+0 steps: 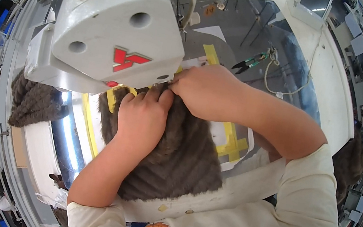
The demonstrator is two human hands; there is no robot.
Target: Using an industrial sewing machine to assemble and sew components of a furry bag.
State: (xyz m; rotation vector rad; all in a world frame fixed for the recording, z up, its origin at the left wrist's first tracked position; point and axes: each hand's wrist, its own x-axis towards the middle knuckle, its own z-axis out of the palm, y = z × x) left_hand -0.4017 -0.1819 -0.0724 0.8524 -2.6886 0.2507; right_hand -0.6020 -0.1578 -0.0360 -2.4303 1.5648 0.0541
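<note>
My hands, left hand (pixel 142 116) and right hand (pixel 205 91), pinch the brown fur piece (pixel 173 160) flat, steadying it under the sewing machine (pixel 119 25) at twelve o'clock.

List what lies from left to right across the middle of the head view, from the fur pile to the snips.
Brown fur pile → yellow tape strip → left hand on the brown fur piece → right hand → green-handled snips → white table rim.
</note>
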